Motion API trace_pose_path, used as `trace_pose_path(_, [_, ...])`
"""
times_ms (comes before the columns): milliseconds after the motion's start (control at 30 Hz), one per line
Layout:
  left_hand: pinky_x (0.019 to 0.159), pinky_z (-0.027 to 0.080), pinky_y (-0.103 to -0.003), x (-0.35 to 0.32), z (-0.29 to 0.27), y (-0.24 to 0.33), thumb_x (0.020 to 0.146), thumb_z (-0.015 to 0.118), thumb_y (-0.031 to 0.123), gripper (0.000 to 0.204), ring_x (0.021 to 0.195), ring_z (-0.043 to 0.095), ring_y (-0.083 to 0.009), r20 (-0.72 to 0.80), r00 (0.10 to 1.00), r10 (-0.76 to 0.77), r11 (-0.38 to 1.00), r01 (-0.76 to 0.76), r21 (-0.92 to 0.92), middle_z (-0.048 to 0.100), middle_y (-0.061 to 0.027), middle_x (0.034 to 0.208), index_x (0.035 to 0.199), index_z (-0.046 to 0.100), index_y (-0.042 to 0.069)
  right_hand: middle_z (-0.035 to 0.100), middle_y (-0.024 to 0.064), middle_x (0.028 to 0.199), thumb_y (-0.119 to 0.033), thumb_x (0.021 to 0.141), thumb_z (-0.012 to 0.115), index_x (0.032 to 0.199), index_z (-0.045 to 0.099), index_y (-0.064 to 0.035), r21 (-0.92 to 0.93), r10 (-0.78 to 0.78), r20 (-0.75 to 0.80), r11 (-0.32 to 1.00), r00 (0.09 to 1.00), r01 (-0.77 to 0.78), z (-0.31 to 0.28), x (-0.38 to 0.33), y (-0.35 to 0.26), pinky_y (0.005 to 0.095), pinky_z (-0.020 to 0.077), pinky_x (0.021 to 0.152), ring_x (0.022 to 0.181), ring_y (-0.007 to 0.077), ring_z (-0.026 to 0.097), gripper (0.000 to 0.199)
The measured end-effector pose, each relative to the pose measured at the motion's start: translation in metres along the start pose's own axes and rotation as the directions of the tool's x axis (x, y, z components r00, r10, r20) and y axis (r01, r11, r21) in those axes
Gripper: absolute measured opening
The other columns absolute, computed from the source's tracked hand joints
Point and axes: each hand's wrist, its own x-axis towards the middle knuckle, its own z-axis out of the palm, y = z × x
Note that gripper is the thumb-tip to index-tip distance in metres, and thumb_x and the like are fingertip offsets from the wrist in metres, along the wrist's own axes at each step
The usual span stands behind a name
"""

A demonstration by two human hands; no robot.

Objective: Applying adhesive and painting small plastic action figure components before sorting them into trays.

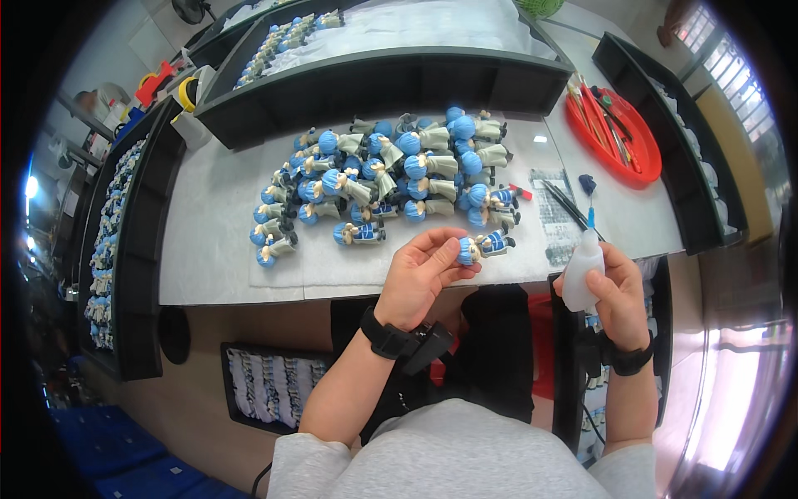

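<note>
Near the front edge of the table, my left hand (pixel 428 270) is closed on a small blue-haired figurine (pixel 490 244), its fingers round the head. The figurine lies sideways, its blue-and-white body pointing right. Off to the right, my right hand (pixel 617 291) grips a white squeeze bottle (pixel 585 270) with a thin blue nozzle pointing up. A dark, lumpy small piece (pixel 587 183) shows just above the nozzle tip; whether they touch I cannot tell. Beyond my left hand lies a pile of similar figurines (pixel 378 166), many in pale coats. One loose figurine (pixel 362 234) lies at the pile's near side.
A red oval tray (pixel 650 170) of brushes stands at the right. Next to it, dark pens (pixel 565 204) lie on a smudged sheet (pixel 555 237). A large black tray (pixel 382 83) spans the back; other black trays (pixel 141 258) flank the table.
</note>
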Motion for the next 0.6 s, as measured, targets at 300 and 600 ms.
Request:
trace_pose_path(300, [0.083,0.047,-0.03,-0.002,0.002,0.003,0.089,0.046,0.015,0.028,0.096,0.056,-0.0237,0.026,1.0,-0.017,0.991,0.021,-0.132,0.056,-0.0134,0.103,0.111,0.047,-0.001,0.061,0.0135,0.083,-0.023,0.08,0.058,0.105,0.048,0.0034,-0.071,-0.08,-0.085,0.995,0.993,0.074,-0.017,-0.002,-0.003,0.0289,0.0486,0.069,0.074,0.0198,0.062,0.038])
trace_pose_path(600, [0.081,0.047,-0.027,0.006,0.005,-0.001,0.09,0.043,0.014,0.028,0.093,0.056,-0.0201,0.082,0.995,-0.057,0.976,0.073,-0.204,0.052,-0.0176,0.111,0.115,0.044,0.001,0.061,0.0149,0.084,-0.025,0.081,0.056,0.105,0.048,0.0035,-0.117,-0.12,-0.199,0.988,0.973,0.098,-0.038,0.003,-0.012,0.0291,0.0475,0.07,0.075,0.0193,0.061,0.038])
